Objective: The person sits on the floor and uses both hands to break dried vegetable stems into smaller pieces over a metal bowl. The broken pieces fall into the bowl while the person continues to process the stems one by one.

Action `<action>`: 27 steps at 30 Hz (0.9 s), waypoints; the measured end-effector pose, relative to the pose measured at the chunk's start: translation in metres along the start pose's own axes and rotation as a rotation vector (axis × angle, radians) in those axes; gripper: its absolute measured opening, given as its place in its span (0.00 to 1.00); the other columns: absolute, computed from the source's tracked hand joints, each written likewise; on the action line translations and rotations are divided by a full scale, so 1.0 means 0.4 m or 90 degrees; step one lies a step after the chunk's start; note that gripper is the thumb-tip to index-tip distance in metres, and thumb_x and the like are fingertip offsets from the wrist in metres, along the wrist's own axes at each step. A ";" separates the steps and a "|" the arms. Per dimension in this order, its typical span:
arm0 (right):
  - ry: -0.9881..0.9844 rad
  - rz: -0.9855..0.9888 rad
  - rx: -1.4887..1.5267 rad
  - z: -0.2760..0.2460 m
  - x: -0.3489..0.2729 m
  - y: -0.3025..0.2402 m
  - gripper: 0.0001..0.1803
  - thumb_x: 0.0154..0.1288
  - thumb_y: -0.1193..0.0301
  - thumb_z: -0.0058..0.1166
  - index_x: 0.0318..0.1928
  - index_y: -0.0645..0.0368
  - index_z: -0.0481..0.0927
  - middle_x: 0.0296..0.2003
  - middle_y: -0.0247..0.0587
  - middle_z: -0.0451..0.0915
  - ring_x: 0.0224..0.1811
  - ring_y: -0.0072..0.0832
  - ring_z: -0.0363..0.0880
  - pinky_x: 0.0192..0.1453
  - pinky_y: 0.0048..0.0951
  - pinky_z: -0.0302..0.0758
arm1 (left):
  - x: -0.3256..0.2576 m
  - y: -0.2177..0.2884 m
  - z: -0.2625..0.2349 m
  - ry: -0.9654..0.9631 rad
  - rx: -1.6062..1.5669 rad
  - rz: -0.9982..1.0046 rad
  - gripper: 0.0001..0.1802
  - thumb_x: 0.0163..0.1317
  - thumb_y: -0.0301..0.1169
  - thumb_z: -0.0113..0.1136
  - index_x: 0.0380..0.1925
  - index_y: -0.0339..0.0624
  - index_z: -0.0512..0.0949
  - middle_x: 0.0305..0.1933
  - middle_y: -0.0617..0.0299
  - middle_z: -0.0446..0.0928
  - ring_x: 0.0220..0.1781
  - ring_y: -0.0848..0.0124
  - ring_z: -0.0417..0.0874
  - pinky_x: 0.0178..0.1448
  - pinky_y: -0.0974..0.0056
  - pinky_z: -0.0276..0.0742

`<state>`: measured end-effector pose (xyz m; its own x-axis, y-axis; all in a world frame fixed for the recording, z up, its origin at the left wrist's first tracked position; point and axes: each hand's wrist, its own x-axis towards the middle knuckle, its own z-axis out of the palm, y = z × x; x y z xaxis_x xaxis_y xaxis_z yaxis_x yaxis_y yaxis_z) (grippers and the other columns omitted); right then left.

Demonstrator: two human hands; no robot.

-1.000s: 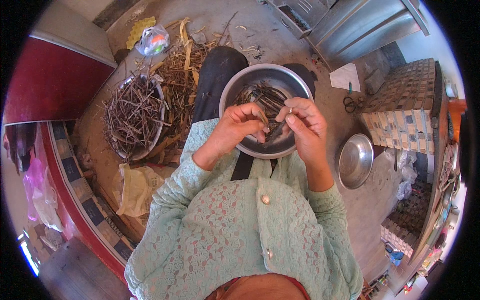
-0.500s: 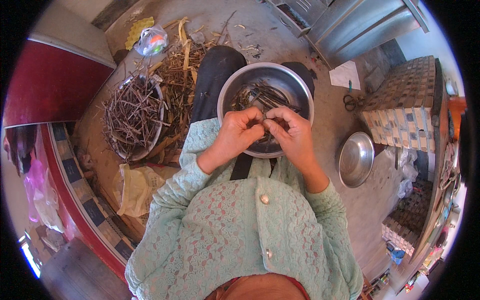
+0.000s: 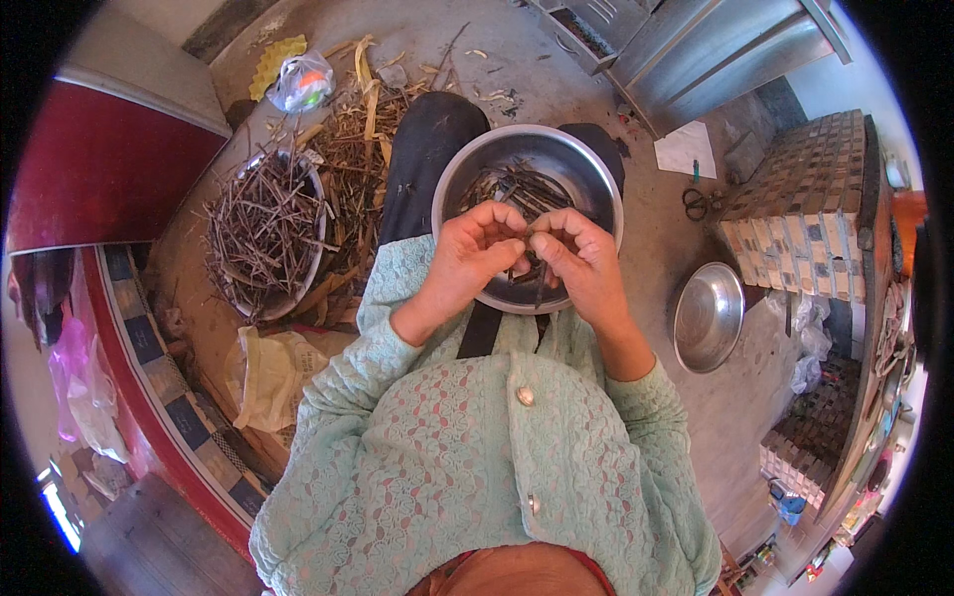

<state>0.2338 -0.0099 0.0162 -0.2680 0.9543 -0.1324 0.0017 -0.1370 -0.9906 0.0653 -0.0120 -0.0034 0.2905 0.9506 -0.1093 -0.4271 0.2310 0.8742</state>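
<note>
A steel bowl rests on my lap and holds several dark stalk pieces. My left hand and my right hand meet over the bowl's near side. Fingertips of both hands pinch one thin dark stalk between them. Much of the stalk is hidden by my fingers.
A round basin of dark twigs sits on the floor to my left, with dry peelings beside it. An empty steel bowl lies at right. Scissors and white paper lie near a tiled block. A plastic bag lies left.
My hands have drawn closer together over the bowl, and the fingertips now pinch the stalk between them at the middle. The bowl has not moved.
</note>
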 end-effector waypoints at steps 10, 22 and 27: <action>0.030 -0.048 -0.100 0.009 0.001 0.006 0.06 0.63 0.75 0.55 0.40 0.61 0.78 0.28 0.28 0.78 0.23 0.10 0.70 0.26 0.13 0.68 | 0.008 -0.022 -0.013 0.040 -0.028 0.011 0.07 0.60 0.17 0.55 0.37 0.37 0.74 0.33 0.60 0.79 0.30 0.74 0.81 0.36 0.71 0.80; 0.116 -0.120 -0.243 0.022 0.001 0.027 0.07 0.53 0.78 0.61 0.32 0.64 0.77 0.26 0.43 0.80 0.27 0.27 0.81 0.32 0.25 0.76 | 0.005 -0.030 -0.003 0.073 -0.017 0.012 0.05 0.59 0.18 0.57 0.35 0.34 0.77 0.31 0.61 0.80 0.31 0.75 0.82 0.38 0.70 0.81; 0.136 -0.113 -0.254 0.030 -0.003 0.019 0.07 0.52 0.78 0.62 0.30 0.64 0.76 0.25 0.42 0.79 0.25 0.27 0.81 0.30 0.25 0.75 | 0.002 -0.032 0.001 0.086 -0.006 0.016 0.05 0.58 0.18 0.57 0.35 0.34 0.77 0.31 0.61 0.80 0.31 0.76 0.81 0.38 0.71 0.81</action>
<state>0.2227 -0.0152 0.0091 -0.0941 0.9926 0.0766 0.3543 0.1053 -0.9292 0.0712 -0.0144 -0.0144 0.1616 0.9753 -0.1503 -0.4411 0.2076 0.8731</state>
